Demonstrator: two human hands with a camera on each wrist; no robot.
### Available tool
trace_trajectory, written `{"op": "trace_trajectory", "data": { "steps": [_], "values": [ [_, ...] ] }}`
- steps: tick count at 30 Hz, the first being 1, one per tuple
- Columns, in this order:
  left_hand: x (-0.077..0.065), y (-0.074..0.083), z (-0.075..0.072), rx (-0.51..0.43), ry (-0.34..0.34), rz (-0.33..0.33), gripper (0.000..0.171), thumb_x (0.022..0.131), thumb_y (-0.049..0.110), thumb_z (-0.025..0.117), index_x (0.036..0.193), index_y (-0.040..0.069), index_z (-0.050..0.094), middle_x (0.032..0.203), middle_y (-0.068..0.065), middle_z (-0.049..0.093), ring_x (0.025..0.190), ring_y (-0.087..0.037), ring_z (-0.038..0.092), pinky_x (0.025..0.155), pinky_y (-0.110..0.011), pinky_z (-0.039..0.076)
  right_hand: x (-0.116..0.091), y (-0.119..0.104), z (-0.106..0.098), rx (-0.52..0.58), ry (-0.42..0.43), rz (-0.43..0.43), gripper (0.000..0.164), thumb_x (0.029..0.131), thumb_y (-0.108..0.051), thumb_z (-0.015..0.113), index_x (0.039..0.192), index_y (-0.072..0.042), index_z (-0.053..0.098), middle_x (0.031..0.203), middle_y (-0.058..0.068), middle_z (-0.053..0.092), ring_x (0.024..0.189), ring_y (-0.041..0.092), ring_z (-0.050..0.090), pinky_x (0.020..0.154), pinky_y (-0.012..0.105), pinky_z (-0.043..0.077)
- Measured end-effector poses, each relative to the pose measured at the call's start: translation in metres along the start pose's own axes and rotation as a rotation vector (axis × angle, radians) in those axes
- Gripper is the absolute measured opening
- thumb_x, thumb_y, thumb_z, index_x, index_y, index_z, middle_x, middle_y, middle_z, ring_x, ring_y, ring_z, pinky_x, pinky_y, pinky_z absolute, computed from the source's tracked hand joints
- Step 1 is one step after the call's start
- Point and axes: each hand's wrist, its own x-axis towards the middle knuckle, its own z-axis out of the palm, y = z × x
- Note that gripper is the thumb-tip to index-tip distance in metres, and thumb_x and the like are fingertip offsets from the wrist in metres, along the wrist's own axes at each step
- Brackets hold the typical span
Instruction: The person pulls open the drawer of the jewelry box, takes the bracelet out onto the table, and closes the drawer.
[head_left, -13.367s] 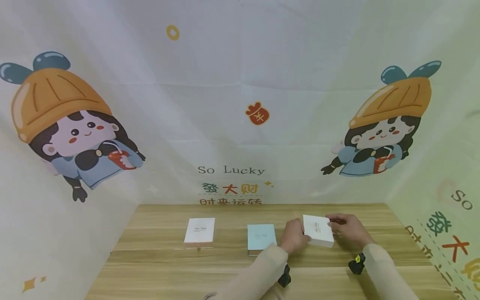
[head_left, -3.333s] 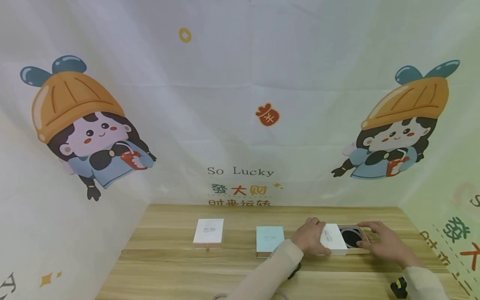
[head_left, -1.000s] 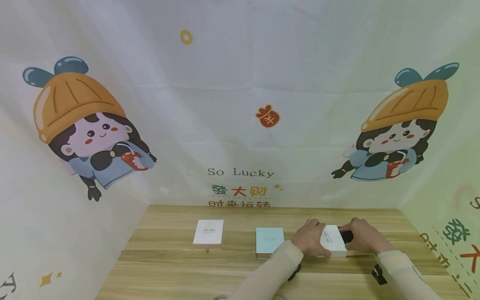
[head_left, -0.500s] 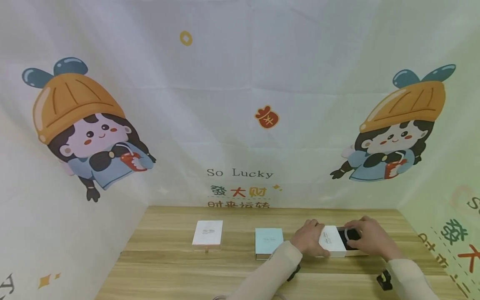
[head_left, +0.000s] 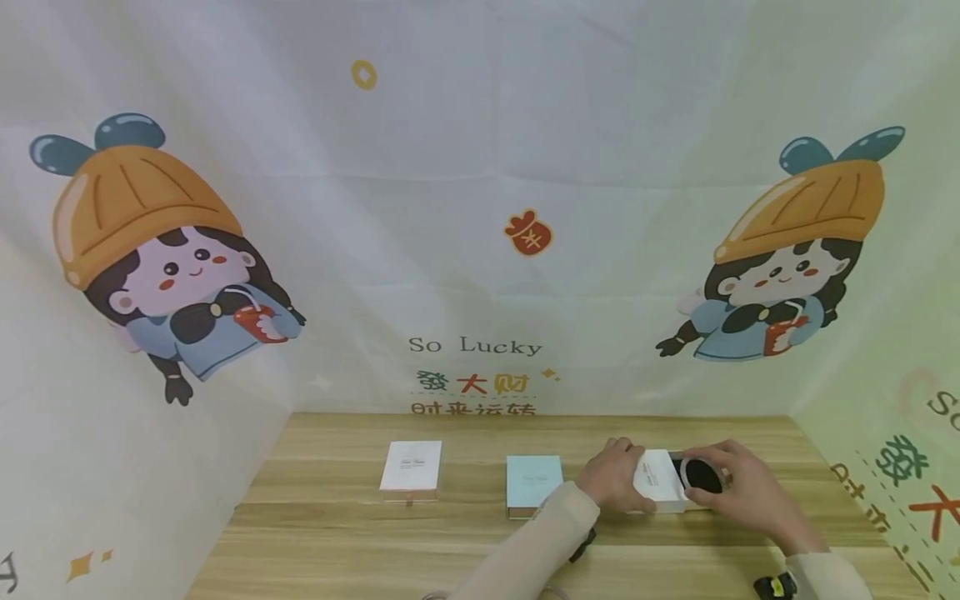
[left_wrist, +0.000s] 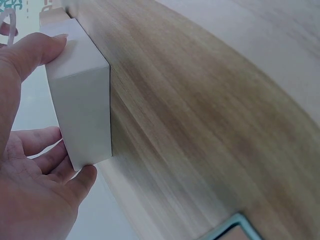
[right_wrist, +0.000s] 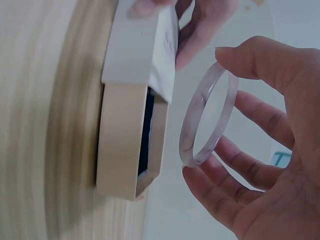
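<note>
My left hand grips the white sleeve of a sliding gift box on the right of the table. In the left wrist view my thumb presses one side of it and my fingers bear on the opposite side. A beige drawer with a dark lining sticks out of the sleeve toward my right hand. That hand holds a pale, translucent bangle by its edge, thumb at one side and fingertips at the other. The right wrist view shows the bangle lifted off the lining, just above the drawer.
A turquoise box stands left of my left hand, and another white box lies farther left. Both rest on the wooden table. A printed cloth hangs behind the table's far edge.
The box was closed at first; its drawer then came out with the bangle inside. My right hand reached in, took the bangle and raised it, turning it flatter since half a second ago.
</note>
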Motion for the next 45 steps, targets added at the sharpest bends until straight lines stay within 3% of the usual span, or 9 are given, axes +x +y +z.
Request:
{"op": "trace_trajectory", "data": {
  "steps": [6, 11, 17, 24, 28, 35, 37, 40, 45],
  "values": [
    [-0.001, 0.0, -0.004, 0.002, -0.008, -0.001, 0.086, 0.08, 0.054, 0.083, 0.151, 0.019, 0.049, 0.143, 0.007, 0.053, 0.127, -0.006, 0.048, 0.101, -0.016, 0.046, -0.012, -0.013, 0.004, 0.06, -0.045, -0.052, 0.048, 0.079, -0.026, 0.089, 0.123, -0.015, 0.073, 0.107, 0.007, 0.062, 0.083, 0.014, 0.051, 0.066, 0.024, 0.046],
    [0.0, -0.001, -0.002, 0.007, -0.004, -0.003, 0.086, 0.08, 0.054, 0.083, 0.151, 0.018, 0.049, 0.144, 0.007, 0.053, 0.13, -0.006, 0.048, 0.104, -0.017, 0.046, -0.023, -0.023, 0.011, 0.035, -0.092, -0.076, 0.047, 0.079, -0.025, 0.088, 0.123, -0.022, 0.073, 0.106, 0.0, 0.06, 0.085, 0.012, 0.05, 0.068, 0.023, 0.045],
    [0.001, -0.001, 0.002, 0.003, 0.014, -0.001, 0.086, 0.078, 0.055, 0.084, 0.148, 0.019, 0.052, 0.138, 0.008, 0.055, 0.12, -0.004, 0.048, 0.096, -0.015, 0.046, -0.036, -0.03, 0.021, 0.039, -0.12, -0.149, 0.046, 0.077, -0.028, 0.089, 0.12, -0.022, 0.075, 0.112, -0.004, 0.06, 0.095, 0.014, 0.055, 0.07, 0.023, 0.05],
    [0.0, -0.002, 0.002, 0.006, 0.014, -0.009, 0.084, 0.079, 0.054, 0.084, 0.149, 0.019, 0.051, 0.141, 0.008, 0.053, 0.125, -0.005, 0.048, 0.099, -0.015, 0.046, -0.047, -0.033, 0.03, 0.086, -0.294, -0.112, 0.048, 0.079, -0.033, 0.086, 0.125, -0.031, 0.071, 0.123, -0.006, 0.059, 0.106, 0.012, 0.055, 0.079, 0.024, 0.052],
    [-0.002, -0.001, 0.001, 0.011, 0.011, -0.012, 0.084, 0.079, 0.054, 0.083, 0.149, 0.02, 0.051, 0.141, 0.008, 0.053, 0.124, -0.004, 0.048, 0.098, -0.015, 0.046, -0.051, -0.029, 0.037, 0.092, -0.365, -0.136, 0.046, 0.078, -0.035, 0.087, 0.121, -0.03, 0.072, 0.12, -0.006, 0.058, 0.105, 0.008, 0.054, 0.081, 0.024, 0.052],
    [-0.002, 0.001, -0.002, -0.002, -0.004, -0.034, 0.086, 0.078, 0.054, 0.084, 0.15, 0.021, 0.05, 0.143, 0.008, 0.053, 0.125, -0.004, 0.048, 0.101, -0.015, 0.045, -0.058, -0.015, 0.057, 0.086, -0.226, -0.459, 0.046, 0.078, -0.051, 0.086, 0.112, -0.021, 0.076, 0.104, -0.012, 0.059, 0.096, -0.005, 0.047, 0.073, 0.022, 0.049],
    [-0.002, 0.001, -0.003, -0.008, -0.007, -0.035, 0.086, 0.079, 0.054, 0.084, 0.151, 0.021, 0.05, 0.144, 0.008, 0.052, 0.127, -0.004, 0.048, 0.102, -0.016, 0.045, -0.06, -0.013, 0.06, 0.067, -0.2, -0.504, 0.052, 0.076, -0.057, 0.085, 0.113, -0.021, 0.077, 0.103, -0.013, 0.056, 0.095, -0.005, 0.044, 0.072, 0.021, 0.046],
    [-0.003, 0.002, -0.004, -0.005, -0.007, -0.034, 0.086, 0.079, 0.055, 0.083, 0.151, 0.021, 0.049, 0.145, 0.008, 0.052, 0.128, -0.004, 0.048, 0.103, -0.016, 0.045, -0.061, -0.014, 0.06, 0.051, -0.232, -0.489, 0.053, 0.078, -0.058, 0.083, 0.115, -0.022, 0.076, 0.104, -0.012, 0.055, 0.096, -0.004, 0.043, 0.071, 0.021, 0.046],
    [-0.003, 0.002, -0.003, -0.01, -0.009, -0.029, 0.086, 0.08, 0.054, 0.083, 0.151, 0.021, 0.049, 0.145, 0.008, 0.052, 0.128, -0.005, 0.048, 0.103, -0.016, 0.045, -0.062, -0.02, 0.057, 0.053, -0.352, -0.367, 0.052, 0.08, -0.06, 0.08, 0.116, -0.023, 0.077, 0.106, -0.011, 0.054, 0.094, -0.002, 0.043, 0.069, 0.021, 0.046]
  ]
}}
